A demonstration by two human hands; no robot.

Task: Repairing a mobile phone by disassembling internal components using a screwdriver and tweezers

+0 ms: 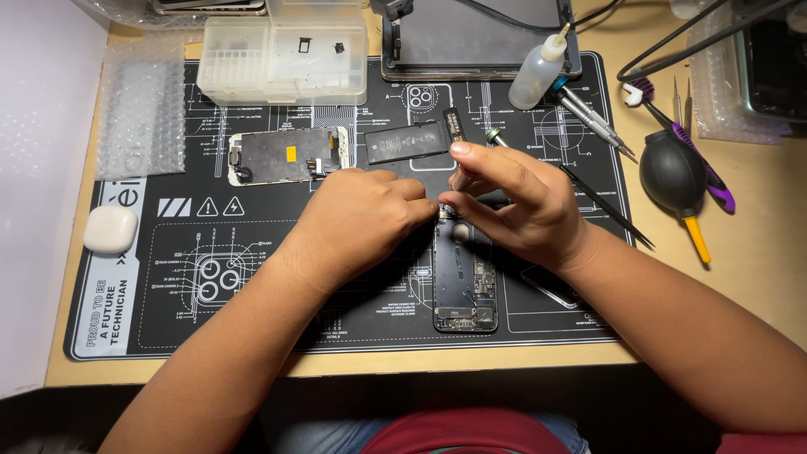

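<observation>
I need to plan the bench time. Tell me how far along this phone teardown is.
Done: the screen panel is off and lies face down on the mat, with the black battery out beside it. In hand: the left hand and right hand meet at the top end of the open phone body, the right hand holding a screwdriver. Left: boards and small parts still sit inside the body.

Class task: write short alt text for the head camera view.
Two bare hands, left hand and right hand, meet over the top of an opened phone body on a black work mat. A battery and screen panel lie behind.
</observation>
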